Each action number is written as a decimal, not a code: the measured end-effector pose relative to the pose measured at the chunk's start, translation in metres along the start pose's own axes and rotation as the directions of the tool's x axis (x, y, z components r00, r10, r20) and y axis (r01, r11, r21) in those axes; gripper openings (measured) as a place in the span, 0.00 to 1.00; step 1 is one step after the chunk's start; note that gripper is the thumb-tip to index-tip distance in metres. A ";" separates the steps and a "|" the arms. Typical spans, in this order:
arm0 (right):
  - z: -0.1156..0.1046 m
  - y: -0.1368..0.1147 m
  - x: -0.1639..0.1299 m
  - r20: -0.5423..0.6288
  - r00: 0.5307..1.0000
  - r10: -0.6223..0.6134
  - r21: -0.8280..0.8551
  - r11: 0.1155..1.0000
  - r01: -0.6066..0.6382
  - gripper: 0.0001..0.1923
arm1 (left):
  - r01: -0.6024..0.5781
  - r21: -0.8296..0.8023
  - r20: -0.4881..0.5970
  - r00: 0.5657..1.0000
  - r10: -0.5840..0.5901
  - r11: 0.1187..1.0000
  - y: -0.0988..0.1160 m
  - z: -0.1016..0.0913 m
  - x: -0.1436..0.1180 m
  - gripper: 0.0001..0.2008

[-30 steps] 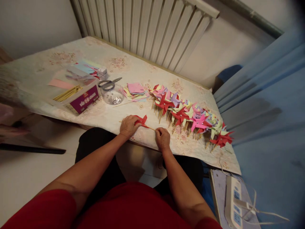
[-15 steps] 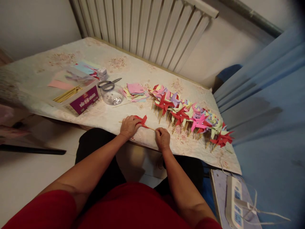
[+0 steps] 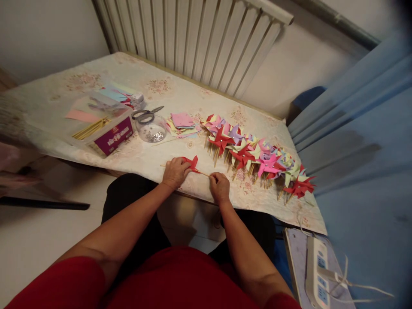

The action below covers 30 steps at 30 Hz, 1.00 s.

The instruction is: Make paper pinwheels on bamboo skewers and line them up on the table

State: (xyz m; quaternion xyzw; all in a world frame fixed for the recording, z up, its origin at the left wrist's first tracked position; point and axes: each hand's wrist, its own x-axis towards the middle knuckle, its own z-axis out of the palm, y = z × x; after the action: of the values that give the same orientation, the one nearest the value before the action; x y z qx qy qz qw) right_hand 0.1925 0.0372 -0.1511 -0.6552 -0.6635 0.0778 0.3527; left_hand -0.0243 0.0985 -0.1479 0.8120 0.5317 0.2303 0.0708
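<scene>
A red paper pinwheel (image 3: 192,164) lies at the table's front edge, partly covered by my left hand (image 3: 175,172), which is closed on it. A thin wooden stick (image 3: 204,174) runs from the red paper to my right hand (image 3: 220,187), whose fingers pinch its end. Another thin tip pokes out to the left of my left hand. Beyond my right hand stands a dense cluster of finished-looking pinwheels (image 3: 243,155) in red, pink, yellow and purple on sticks. Behind my left hand lies a stack of coloured paper squares (image 3: 183,123).
On the left stands a clear plastic box (image 3: 120,136) with a purple label and wooden sticks. Scissors (image 3: 147,115) rest across a round clear container (image 3: 151,132) of small shiny pieces. A power strip (image 3: 317,274) with cables lies at the lower right, near a blue curtain (image 3: 360,150).
Almost nothing differs. Both hands keep their hold on the pinwheel and stick, and the view has shifted very slightly.
</scene>
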 end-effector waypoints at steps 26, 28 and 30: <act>0.001 0.005 -0.003 -0.010 1.000 -0.002 0.011 1.000 0.002 0.09 | -0.066 -0.034 -0.059 0.996 0.064 0.997 -0.010 -0.003 -0.009 0.24; 0.000 0.006 -0.003 -0.007 1.000 -0.009 0.018 1.000 0.009 0.09 | -0.048 -0.077 -0.076 0.996 0.042 0.996 -0.017 -0.003 -0.011 0.22; -0.002 0.007 -0.005 -0.006 1.000 -0.009 0.020 1.000 0.009 0.09 | -0.010 -0.100 -0.083 0.997 0.001 0.995 -0.024 -0.004 -0.014 0.21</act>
State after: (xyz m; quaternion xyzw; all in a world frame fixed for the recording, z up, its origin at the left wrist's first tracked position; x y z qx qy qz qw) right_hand 0.1989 0.0330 -0.1551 -0.6489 -0.6647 0.0809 0.3614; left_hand -0.0508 0.0959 -0.1577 0.7985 0.5198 0.2904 0.0886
